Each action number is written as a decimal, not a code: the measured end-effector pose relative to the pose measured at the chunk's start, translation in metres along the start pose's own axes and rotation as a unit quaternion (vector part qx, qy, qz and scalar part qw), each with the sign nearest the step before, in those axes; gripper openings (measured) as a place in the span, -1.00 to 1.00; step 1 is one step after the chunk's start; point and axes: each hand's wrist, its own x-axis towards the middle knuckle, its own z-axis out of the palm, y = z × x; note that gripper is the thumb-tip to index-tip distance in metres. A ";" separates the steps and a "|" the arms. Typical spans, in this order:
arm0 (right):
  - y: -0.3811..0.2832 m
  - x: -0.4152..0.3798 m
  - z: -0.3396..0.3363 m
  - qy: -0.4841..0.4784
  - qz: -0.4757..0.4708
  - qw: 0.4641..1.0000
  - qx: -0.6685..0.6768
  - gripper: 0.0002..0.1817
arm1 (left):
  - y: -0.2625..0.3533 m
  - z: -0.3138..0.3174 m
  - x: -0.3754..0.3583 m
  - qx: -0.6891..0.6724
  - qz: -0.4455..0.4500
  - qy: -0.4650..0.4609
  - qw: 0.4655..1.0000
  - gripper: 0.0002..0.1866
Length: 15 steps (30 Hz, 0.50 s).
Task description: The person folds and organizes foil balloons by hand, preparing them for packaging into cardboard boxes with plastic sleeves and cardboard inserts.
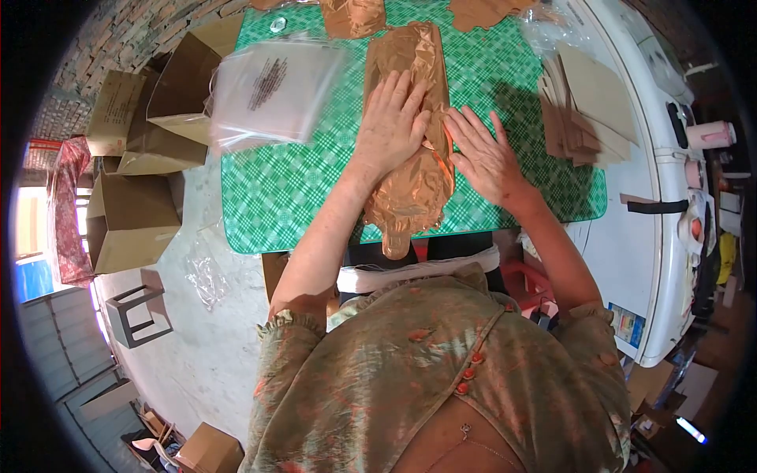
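– What colours do we see at twelve o'clock?
– Our foil piece is copper; the bench around it is green with white plaid.
– And at eleven?
– We've got milky plastic bags with a dark printed block; the boxes near nine are brown.
– At two we find tan cardboard sheets.
– Yes, and at six our blouse is olive, mottled rust-red, with red buttons.

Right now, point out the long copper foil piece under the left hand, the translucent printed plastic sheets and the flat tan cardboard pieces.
Foil piece (413, 180), head view: lower half.
Plastic sheets (270, 87), head view: dark print.
Cardboard pieces (598, 93), head view: upper piece.
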 end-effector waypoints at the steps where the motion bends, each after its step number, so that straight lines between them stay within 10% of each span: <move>1: -0.001 0.000 0.000 0.003 -0.001 1.000 0.000 -0.26 | 0.000 0.000 0.000 0.001 0.000 0.000 1.000 -0.42; 15: -0.012 0.003 -0.005 0.021 0.015 1.000 -0.017 -0.30 | 0.001 0.003 -0.002 0.039 0.016 -0.002 0.999 -0.40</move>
